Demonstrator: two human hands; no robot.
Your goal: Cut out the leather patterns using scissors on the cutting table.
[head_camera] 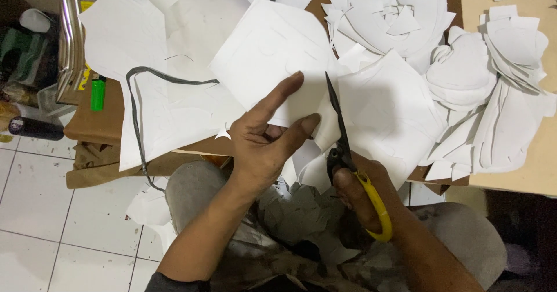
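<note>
L hand (264, 144): thumb under, fingers (278, 98) spread on top, pinching the near edge of a white sheet (270, 54) so it stays flat and taut for the blade. R hand (357, 196): closed round the yellow handles of the scissors (342, 144), blades nearly shut, tips pointing far, just right of the sheet's edge, w/ the cut line close to the L fingertips. Sheet lies centre on the brown table (510, 176), overlapping other uncut paper. Far right: stacks of cut pieces (464, 71), sorted by shape it seems, kept off the work spot. Left: black cord (136, 118) across paper, green lighter (97, 93) at table's left edge. Scraps (301, 211) sit in the lap, near, below the cut.
</note>
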